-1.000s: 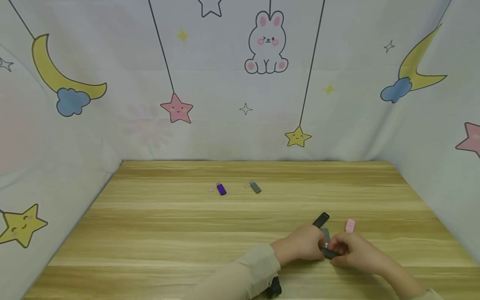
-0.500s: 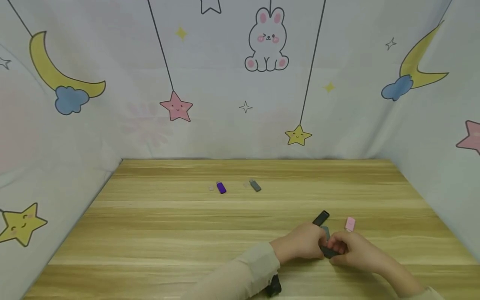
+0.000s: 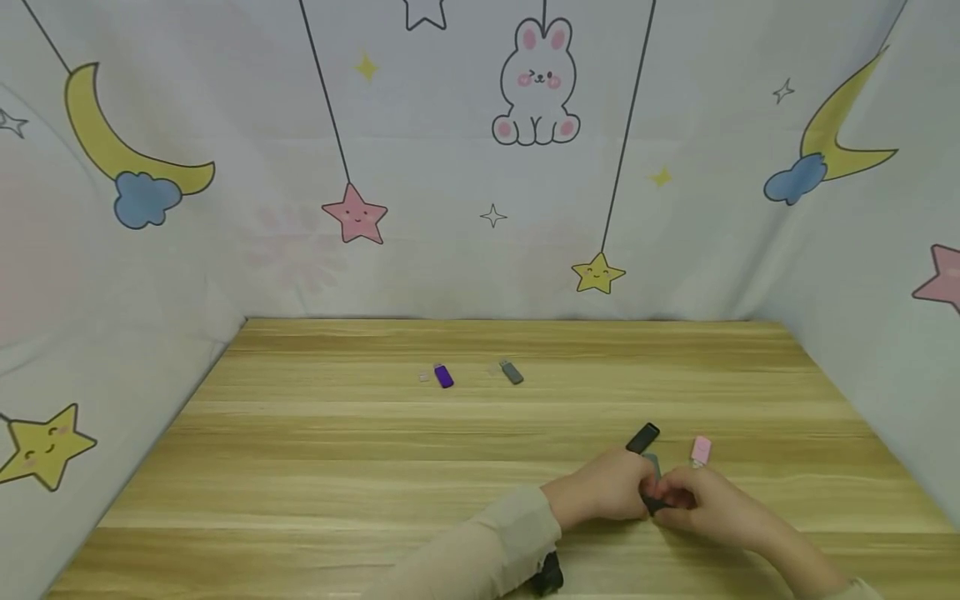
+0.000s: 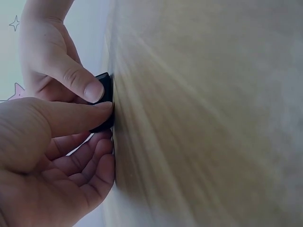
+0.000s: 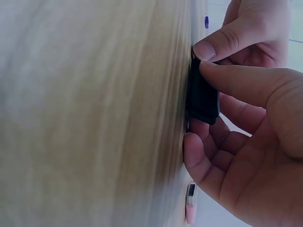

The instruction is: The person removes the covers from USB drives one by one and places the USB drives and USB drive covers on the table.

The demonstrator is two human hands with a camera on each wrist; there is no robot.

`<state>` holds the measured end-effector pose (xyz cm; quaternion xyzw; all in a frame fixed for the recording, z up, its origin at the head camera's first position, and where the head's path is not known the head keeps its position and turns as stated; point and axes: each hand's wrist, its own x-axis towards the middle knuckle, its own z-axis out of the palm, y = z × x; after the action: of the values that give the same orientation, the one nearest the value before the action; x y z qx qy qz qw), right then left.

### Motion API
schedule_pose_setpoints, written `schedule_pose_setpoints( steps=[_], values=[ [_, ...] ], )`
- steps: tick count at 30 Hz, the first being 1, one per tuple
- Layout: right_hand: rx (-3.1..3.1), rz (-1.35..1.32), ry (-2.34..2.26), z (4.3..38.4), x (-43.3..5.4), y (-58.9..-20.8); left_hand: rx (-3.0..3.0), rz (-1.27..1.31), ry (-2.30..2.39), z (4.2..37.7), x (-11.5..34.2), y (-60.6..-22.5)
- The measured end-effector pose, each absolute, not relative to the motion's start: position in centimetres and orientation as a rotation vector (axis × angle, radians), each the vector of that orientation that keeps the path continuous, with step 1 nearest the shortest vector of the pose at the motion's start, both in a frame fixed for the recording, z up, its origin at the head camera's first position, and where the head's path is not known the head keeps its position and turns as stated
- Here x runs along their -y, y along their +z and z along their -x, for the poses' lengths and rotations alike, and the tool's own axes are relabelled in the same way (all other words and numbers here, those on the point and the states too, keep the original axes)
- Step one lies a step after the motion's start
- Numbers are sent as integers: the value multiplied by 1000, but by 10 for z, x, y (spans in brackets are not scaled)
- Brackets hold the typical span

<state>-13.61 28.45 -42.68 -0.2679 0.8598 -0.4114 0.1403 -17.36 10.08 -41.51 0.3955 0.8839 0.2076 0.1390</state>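
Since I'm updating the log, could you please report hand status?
Left hand, right hand: both pinching dark piece, close to tabletop. Nearest possible obstacle: gray stick beside hands. Pink stick beyond right hand.

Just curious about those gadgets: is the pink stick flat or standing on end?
Flat: the right wrist view shows the pink stick lying lengthwise along the table.

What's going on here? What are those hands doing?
A person's left hand and right hand are close together, both pinching a small black piece low by the wooden table. A gray piece is partly hidden by the fingers. A black stick and a pink USB stick lie nearby. Farther back lie a purple USB stick and a gray USB stick.
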Motion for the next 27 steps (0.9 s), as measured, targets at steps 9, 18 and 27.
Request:
schedule_pose_setpoints(
  steps=[9,18,27],
  values=[
    [-2524,866,-1168,138,-284,-425,-2504,-1102,719,177,-98,-416],
    [-2608,870,-1119,142,-279,-413,-2455,-977,902,181,-86,-409],
    [-2572,1001,-1137,148,-265,-404,-2363,-987,1083,185,-65,-406]
  ],
)
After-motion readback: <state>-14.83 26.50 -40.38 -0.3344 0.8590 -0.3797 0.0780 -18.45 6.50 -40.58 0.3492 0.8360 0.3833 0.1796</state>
